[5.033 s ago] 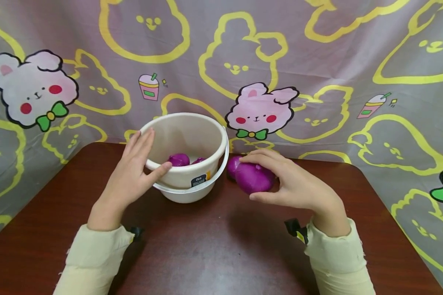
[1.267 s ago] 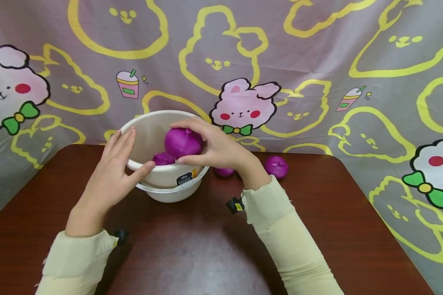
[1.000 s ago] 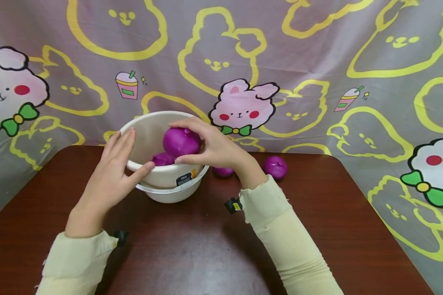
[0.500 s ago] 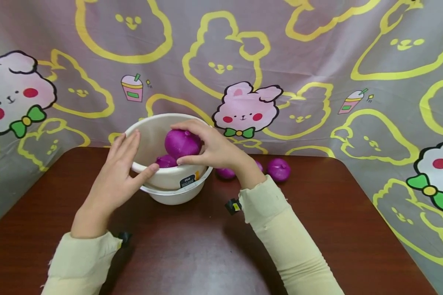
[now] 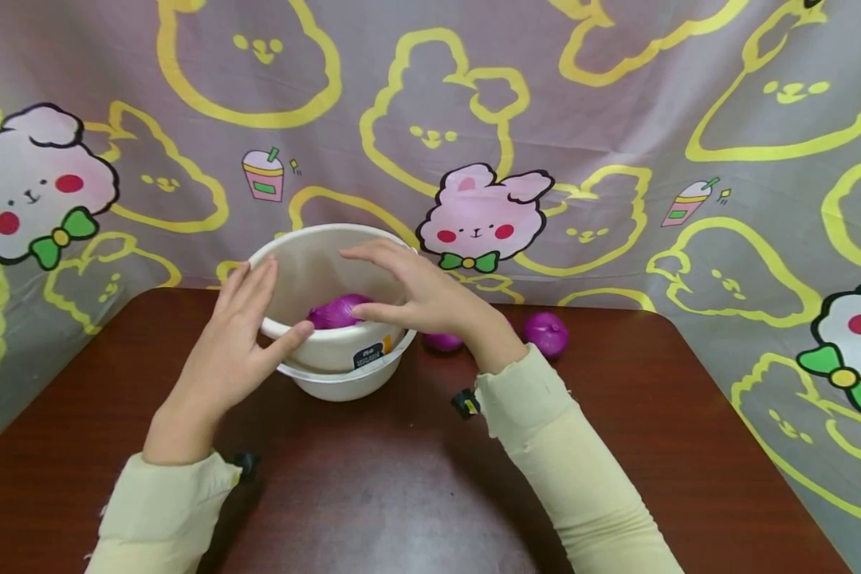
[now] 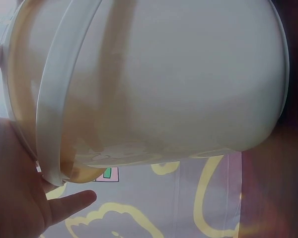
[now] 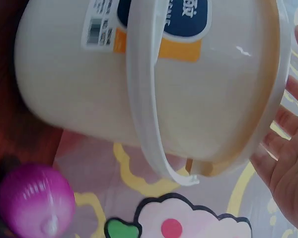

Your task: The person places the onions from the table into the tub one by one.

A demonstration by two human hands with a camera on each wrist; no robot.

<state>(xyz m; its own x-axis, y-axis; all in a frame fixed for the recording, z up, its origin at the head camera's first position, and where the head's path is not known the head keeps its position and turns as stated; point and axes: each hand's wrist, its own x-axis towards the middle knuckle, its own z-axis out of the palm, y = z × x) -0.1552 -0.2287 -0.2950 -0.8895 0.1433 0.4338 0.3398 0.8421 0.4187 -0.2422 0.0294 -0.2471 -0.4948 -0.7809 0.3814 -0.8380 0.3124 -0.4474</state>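
Note:
A white bucket [image 5: 330, 351] stands on the table, with purple onions [image 5: 336, 312] partly visible inside; how many is hidden by the wall. My left hand [image 5: 224, 343] rests at its left rim, fingers fairly straight and thumb at the front edge. Over the right side of the opening, my right hand [image 5: 430, 295] is spread with nothing between fingers and thumb. Beneath that forearm, on the table, an onion [image 5: 444, 343] shows partly. Farther right lies another onion [image 5: 546, 335]. In the right wrist view, an onion [image 7: 36, 201] sits beside the bucket [image 7: 79, 89].
The bucket's white handle [image 7: 144, 99] hangs down around its outside. A dark red-brown wooden table [image 5: 373, 494] carries everything. Behind it hangs a grey curtain [image 5: 603, 119] printed with cartoon animals.
My right hand carried an onion from the table into the bucket's opening, held it there, then let go; that onion now lies lower inside. My left hand has stayed at the rim.

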